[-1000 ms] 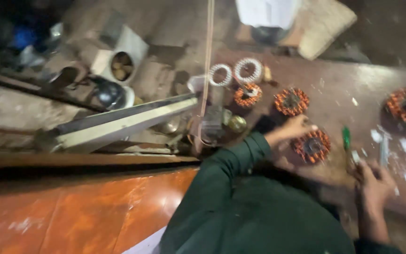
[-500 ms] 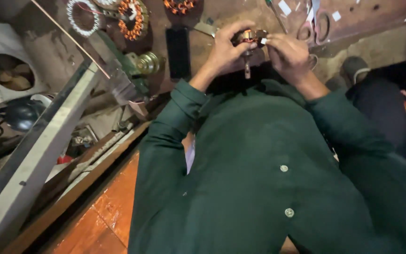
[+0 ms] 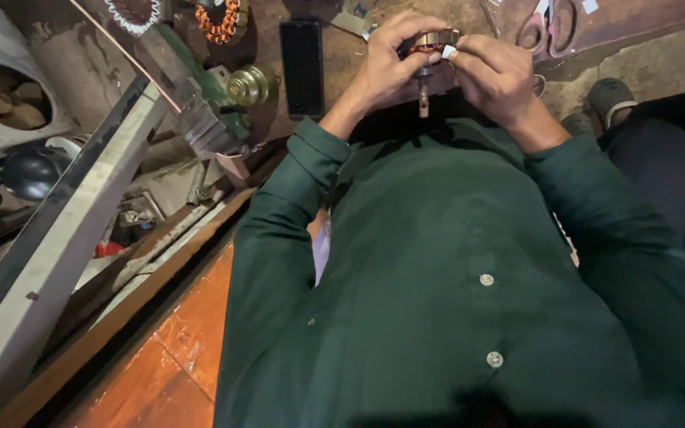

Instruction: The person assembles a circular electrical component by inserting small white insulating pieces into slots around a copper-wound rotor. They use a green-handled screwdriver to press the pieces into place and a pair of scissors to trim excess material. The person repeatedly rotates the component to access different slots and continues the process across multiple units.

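Left hand (image 3: 386, 67): curled tight round the wound motor core (image 3: 430, 47), thumb and fingers clamped on its rim.
Right hand (image 3: 497, 75): closed too, fingertips pinching a small white slip (image 3: 448, 51) against the core's edge.
Motor core: held up in both hands above the table (image 3: 644, 59), close before the green shirt (image 3: 453, 285); copper windings showing between the fingers, short shaft (image 3: 423, 99) pointing down.
Doing it well, as a judgement: steady the core with the left grip, no squeezing on the copper; feed the slip squarely into its slot, gently, to avoid creasing it or scraping wire enamel.
Table, far side: black phone (image 3: 302, 55) lying flat; brass-coloured round part (image 3: 249, 85) just beside it; orange-wound core (image 3: 220, 20) and white-wound ring (image 3: 130, 12) at the top edge; scissors (image 3: 545, 32) to the right.
Packages, labels, signs: no boxes or signs seen; only small white paper scraps (image 3: 590, 6) near the scissors.
Left edge: pale square fan housing (image 3: 9, 95), grey metal beam (image 3: 57, 261) slanting across.
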A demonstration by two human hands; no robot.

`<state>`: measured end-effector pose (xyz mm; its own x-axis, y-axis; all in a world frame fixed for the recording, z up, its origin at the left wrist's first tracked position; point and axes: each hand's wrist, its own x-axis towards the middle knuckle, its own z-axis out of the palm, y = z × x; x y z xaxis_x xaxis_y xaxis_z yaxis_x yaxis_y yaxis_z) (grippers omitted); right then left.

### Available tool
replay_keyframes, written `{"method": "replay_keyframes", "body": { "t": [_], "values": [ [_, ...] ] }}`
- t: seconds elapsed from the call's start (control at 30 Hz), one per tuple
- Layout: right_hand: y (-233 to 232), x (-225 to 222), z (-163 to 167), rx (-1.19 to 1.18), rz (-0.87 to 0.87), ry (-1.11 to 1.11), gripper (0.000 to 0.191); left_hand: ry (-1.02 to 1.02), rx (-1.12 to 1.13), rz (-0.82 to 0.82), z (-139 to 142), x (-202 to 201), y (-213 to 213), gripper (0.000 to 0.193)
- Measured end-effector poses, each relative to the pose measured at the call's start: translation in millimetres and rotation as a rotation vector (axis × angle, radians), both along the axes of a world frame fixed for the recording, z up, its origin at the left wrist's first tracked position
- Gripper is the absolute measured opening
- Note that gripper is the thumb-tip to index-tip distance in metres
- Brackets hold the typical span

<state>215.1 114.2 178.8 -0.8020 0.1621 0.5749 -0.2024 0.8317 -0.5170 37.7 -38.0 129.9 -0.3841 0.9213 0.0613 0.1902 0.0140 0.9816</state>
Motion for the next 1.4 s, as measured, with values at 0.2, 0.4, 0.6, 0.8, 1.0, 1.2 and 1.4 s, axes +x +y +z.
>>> {"method": "replay_keyframes", "body": {
  "t": [0.2, 0.4, 0.6, 0.8, 1.0, 1.2, 1.4],
  "values": [
    [3.0, 0.0, -3.6, -0.028, 0.026, 0.012, 0.019, 0.011, -0.004, -0.006, 5.1, -0.7, 0.9, 0.036],
    [5.3, -1.3, -11.2, -0.298, 0.029, -0.048, 0.021, 0.163, -0.001, 0.017, 9.8, 1.4, 1.1, 0.038],
    [1.2, -1.3, -17.9, -0.298, -0.027, -0.030, 0.020, 0.095, -0.033, 0.074, -4.2, 4.9, 2.8, 0.030],
    [12.0, 1.6, -19.2, -0.188, 0.023, -0.057, 0.024, 0.210, 0.012, 0.157, -22.3, 15.2, 9.2, 0.031],
    [19.1, 4.3, -14.8, -0.145, 0.042, -0.132, 0.023, 0.235, -0.007, 0.184, -18.0, 21.1, 8.5, 0.031],
    [13.7, 3.6, -10.7, 0.031, 0.015, -0.069, 0.028, 0.251, 0.017, 0.184, -15.3, 23.5, 12.5, 0.031],
    [12.9, -0.8, -9.9, -0.035, -0.013, -0.073, 0.029, 0.134, 0.012, 0.123, -6.8, 14.4, 12.9, 0.032]
  ]
}}
